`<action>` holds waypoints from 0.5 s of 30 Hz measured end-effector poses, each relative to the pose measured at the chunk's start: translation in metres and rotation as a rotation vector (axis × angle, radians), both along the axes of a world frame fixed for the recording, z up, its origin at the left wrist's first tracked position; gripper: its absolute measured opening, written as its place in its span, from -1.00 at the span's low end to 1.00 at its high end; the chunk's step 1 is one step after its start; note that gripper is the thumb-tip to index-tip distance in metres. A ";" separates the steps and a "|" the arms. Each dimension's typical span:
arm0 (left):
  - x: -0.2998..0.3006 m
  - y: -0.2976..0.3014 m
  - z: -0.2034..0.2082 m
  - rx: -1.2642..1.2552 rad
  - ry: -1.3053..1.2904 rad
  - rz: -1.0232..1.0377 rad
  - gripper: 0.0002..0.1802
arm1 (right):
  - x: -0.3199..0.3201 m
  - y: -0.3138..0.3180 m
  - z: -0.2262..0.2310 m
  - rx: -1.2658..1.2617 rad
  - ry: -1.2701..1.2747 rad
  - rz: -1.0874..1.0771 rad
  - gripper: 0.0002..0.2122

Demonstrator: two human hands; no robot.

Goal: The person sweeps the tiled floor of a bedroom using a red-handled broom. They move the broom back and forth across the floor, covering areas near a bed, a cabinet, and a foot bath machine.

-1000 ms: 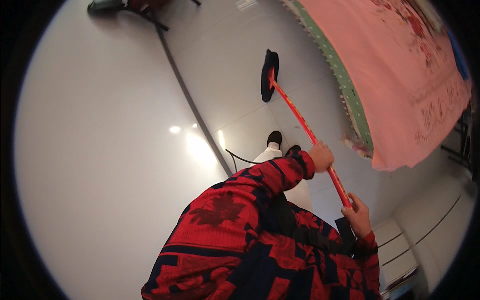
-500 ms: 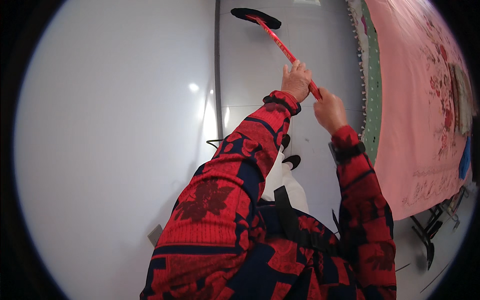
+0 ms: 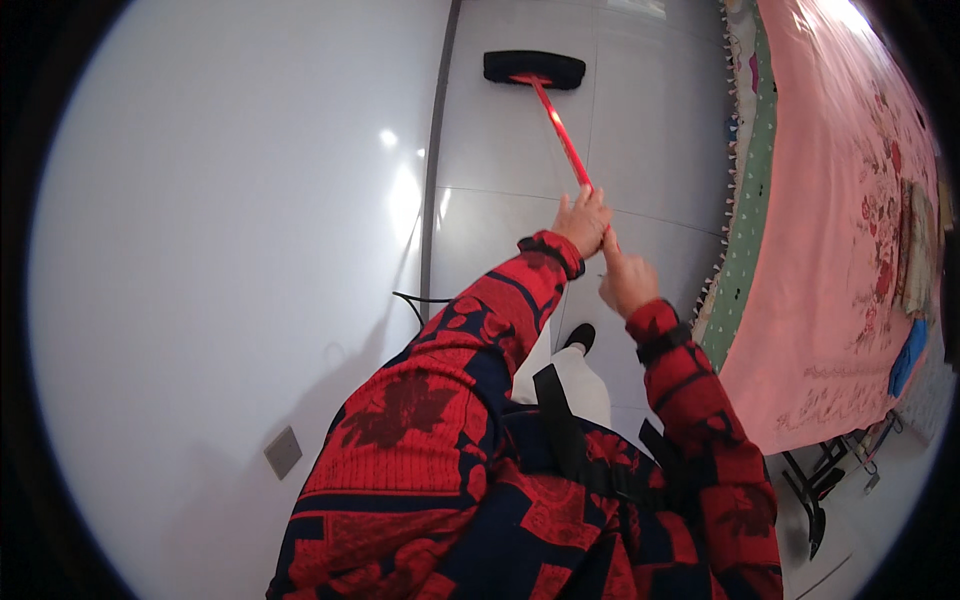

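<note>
Two bare hands are gripping one long-handled floor tool with a shiny red pole and a black, oblong, soft-looking head (image 3: pixel 560 130). Its head is lying crosswise on the pale grey tiled floor (image 3: pixel 510 150), between a white wall (image 3: pixel 250 250) edged by one dark skirting strip (image 3: pixel 432 200) and a surface draped in pink, red-flowered cloth (image 3: pixel 810 260). The left hand (image 3: pixel 583 222) is grasping the pole from above, fingers reaching forward. Just behind it, the right hand (image 3: pixel 630 285) is curling at the pole's near end, index finger pointing along it.

The person is wearing red and navy patterned sleeves, white trousers (image 3: pixel 590 390) and, in view, one black shoe (image 3: pixel 583 336). One black band (image 3: pixel 663 343) is circling the right cuff.

Beneath the pink cloth's edge, one green, white-dotted strip of cloth (image 3: pixel 750 230) is showing beside a row of tassels. One blue cloth (image 3: pixel 908 355) is lying at the far right. One square grey plate (image 3: pixel 283 452) is sitting on the wall.
</note>
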State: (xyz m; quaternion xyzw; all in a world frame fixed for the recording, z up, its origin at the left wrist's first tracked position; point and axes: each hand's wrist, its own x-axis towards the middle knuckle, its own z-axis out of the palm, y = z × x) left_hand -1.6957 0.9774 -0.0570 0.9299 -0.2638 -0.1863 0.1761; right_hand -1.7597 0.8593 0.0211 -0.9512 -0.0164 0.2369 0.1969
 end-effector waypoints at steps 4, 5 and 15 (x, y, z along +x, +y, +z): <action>-0.080 -0.009 0.001 0.069 0.153 -0.072 -0.57 | -0.102 -0.019 0.020 -0.043 0.100 0.075 -0.30; -0.098 -0.013 -0.001 0.070 0.132 -0.071 -0.57 | -0.124 -0.025 0.026 -0.084 0.141 0.088 -0.33; -0.270 -0.065 -0.011 0.166 0.240 -0.329 -0.52 | -0.334 -0.117 0.101 0.064 0.250 0.133 -0.36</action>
